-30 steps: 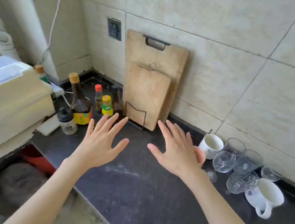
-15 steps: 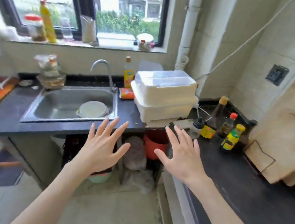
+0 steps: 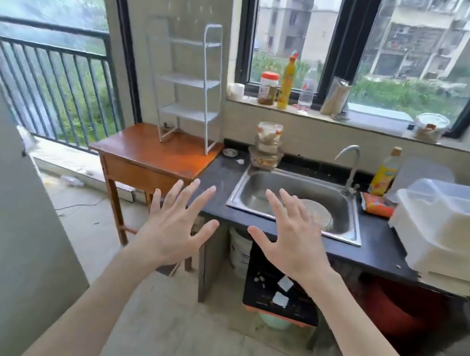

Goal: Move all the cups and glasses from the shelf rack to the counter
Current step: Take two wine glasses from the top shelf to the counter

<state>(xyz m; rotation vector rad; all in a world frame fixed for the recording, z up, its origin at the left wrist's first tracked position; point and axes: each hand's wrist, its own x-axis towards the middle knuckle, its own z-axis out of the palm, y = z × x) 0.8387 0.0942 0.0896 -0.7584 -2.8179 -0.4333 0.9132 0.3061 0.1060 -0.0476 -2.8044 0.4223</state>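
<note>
Far left of frame: grey wall panel, behind it a balcony railing (image 3: 42,77) w/ blurred greenery. Centre-left: small wooden table (image 3: 153,158), and standing on it the white shelf rack (image 3: 193,84), upright, 3 tiers visible, all bare; no cups or glasses on it as far as can be seen.

Lower centre-left: left hand (image 3: 175,230), palm away from camera, fingers spread wide, holding nothing, in mid-air in front of the table's right edge. Just right of it the right hand (image 3: 291,243), likewise spread and empty, in front of the sink's near-left corner. Hands apart, not touching each other.

Centre-right: dark worktop (image 3: 377,251) w/ steel sink (image 3: 295,200) set in; a round plate or lid lies in the basin, partly behind the right hand. Stacked clear containers (image 3: 267,146) at the sink's back-left corner, tap (image 3: 350,166) at back right, yellow bottle (image 3: 385,172) beside the tap.

Upper centre: windowsill w/ jar, yellow bottle, clear bottle. Far right: white lidded plastic box (image 3: 454,233) on the worktop. No cups in view on this stretch of worktop.
</note>
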